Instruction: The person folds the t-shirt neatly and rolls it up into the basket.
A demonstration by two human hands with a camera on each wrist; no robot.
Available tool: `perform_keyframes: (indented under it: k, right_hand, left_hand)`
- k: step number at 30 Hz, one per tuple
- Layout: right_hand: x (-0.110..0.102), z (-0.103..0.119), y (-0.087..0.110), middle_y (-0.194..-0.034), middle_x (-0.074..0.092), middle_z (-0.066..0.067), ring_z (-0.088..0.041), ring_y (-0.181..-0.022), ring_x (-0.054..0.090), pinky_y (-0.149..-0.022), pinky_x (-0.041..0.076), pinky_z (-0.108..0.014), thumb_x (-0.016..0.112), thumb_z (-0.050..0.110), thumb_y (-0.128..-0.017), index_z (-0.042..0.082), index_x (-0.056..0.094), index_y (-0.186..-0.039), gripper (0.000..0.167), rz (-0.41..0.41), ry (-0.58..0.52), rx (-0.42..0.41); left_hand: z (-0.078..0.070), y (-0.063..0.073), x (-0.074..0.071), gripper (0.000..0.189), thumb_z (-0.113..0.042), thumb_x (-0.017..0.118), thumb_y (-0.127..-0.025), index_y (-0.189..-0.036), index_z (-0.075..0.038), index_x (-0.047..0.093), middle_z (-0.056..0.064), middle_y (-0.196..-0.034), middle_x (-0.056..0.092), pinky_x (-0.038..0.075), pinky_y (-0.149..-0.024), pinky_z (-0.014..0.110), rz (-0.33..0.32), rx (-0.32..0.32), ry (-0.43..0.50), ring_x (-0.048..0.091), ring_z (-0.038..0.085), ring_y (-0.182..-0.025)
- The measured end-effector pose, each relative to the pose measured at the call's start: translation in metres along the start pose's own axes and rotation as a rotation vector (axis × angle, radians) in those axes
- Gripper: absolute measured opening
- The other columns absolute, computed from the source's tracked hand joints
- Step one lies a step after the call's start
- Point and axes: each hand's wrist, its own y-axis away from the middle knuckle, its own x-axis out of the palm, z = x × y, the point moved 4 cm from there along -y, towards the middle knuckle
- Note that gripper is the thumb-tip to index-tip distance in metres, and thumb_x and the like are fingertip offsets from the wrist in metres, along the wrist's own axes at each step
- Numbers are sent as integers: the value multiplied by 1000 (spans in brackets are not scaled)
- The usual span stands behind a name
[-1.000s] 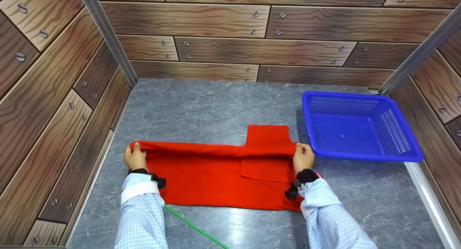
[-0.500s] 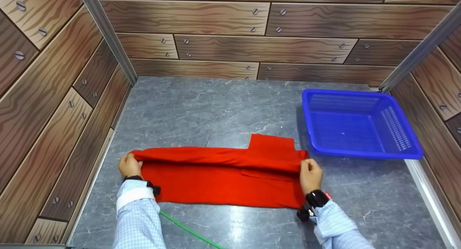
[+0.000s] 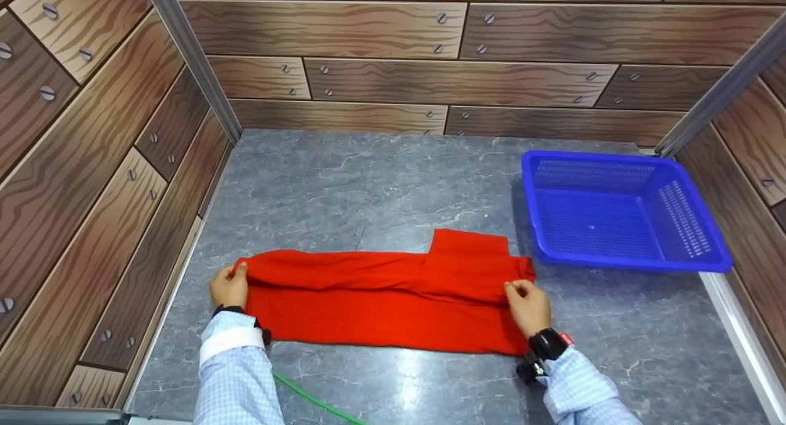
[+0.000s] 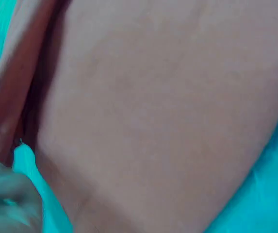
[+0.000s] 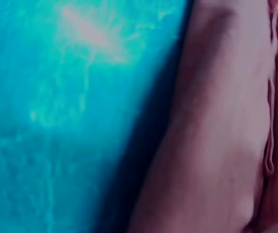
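Note:
A red shirt (image 3: 381, 320) lies as a long strip on the grey floor, its far part folded over towards me. A square, sleeve-like flap (image 3: 470, 242) sticks out from its far edge on the right. My left hand (image 3: 228, 287) pinches the shirt's far left corner. At the right end, my right hand (image 3: 529, 305) pinches the edge of the folded layer between thumb and fingers. In the left wrist view the shirt (image 4: 153, 107), in false colours, fills most of the picture, with part of the left hand (image 4: 12, 199) at the lower left.
A blue plastic basket (image 3: 592, 228) stands to the right, beyond my right hand. Wood-patterned walls (image 3: 381, 32) border the floor at the back and sides. A green cord (image 3: 313, 400) runs from near my left sleeve to the front.
Both hands have come nearer to me, drawing the folded layer and its sleeve-like flap down over the lower part of the shirt. Less of the lower layer shows now.

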Motion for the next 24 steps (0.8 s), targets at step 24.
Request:
perform_keyframes:
  k: [24]
  right_hand:
    - [-21, -17, 8, -90, 67, -17, -12, -79, 55, -73, 42, -21, 66, -2, -78, -3, 71, -86, 9, 77, 65, -131]
  left_hand:
    - [14, 5, -13, 24, 4, 44, -82, -87, 7, 67, 27, -94, 64, 47, -81, 36, -15, 157, -227, 60, 34, -89]
